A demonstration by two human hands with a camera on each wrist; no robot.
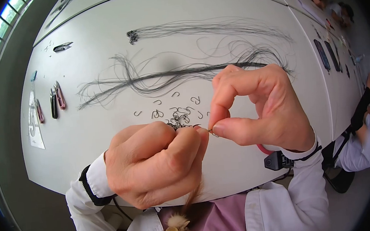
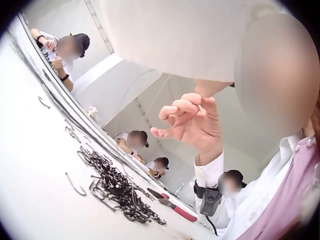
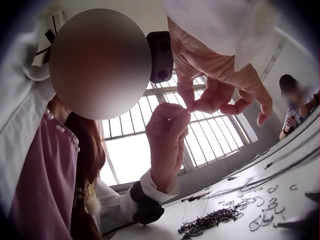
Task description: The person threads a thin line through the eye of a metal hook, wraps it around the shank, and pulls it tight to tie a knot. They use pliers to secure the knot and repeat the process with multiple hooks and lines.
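Note:
In the head view my left hand (image 1: 156,164) is curled over the front of the table, its thumb and forefinger pinching a small fish hook that mostly hides behind the fingertips. My right hand (image 1: 266,108) meets it there, thumb and forefinger pinching a thin line at the hook, the other fingers bent above. I cannot tell how the line runs on the hook. Fingertips of both hands nearly touch in the right wrist view. Just beyond them is a pile of dark fish hooks (image 2: 117,185), with several loose hooks (image 1: 196,100) scattered around it.
Long bundles of dark fine line (image 1: 168,74) stretch across the white table (image 1: 100,48). Another bundle, hooks (image 1: 132,35) gathered at one end, lies farther back. Thread snips (image 1: 60,95) are at the left; red-handled pliers (image 2: 177,209) lie near the right arm. Other people sit at adjoining tables.

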